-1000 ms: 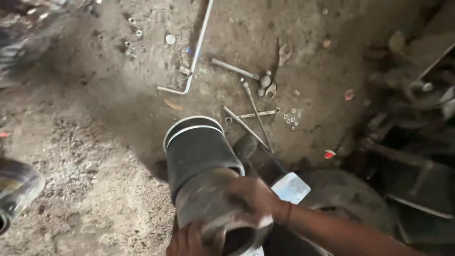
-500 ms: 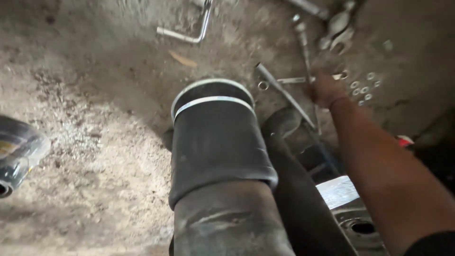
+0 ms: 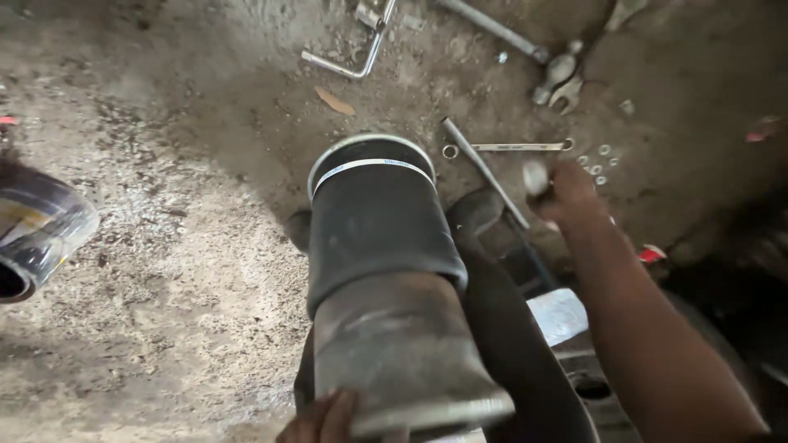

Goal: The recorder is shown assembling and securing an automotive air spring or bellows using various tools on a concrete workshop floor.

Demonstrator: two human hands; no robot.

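Observation:
A black rubber air spring (image 3: pixel 377 217) with a grey metal piston end (image 3: pixel 402 353) lies tilted toward me over the dirt floor. My left hand (image 3: pixel 318 418) grips the piston's lower rim at the bottom edge of the view; only its fingers show. My right hand (image 3: pixel 568 195) is stretched out to the right of the spring, above the ground, closed around a small pale metal piece (image 3: pixel 535 176) that is blurred. Just left of that hand lies a long thin steel rod (image 3: pixel 484 172).
A flat wrench (image 3: pixel 517 147) and several washers (image 3: pixel 599 162) lie beyond my right hand. Spanners (image 3: pixel 562 78) and a bent bar tool (image 3: pixel 353 64) lie farther back. A dark cylinder (image 3: pixel 37 238) sits at the left edge. Black parts and a shiny plate (image 3: pixel 558 316) crowd the right side.
My right hand left the piston end, reached out to the tools on the ground, and now has drawn back slightly with a small pale piece in it. The view has moved closer to the spring.

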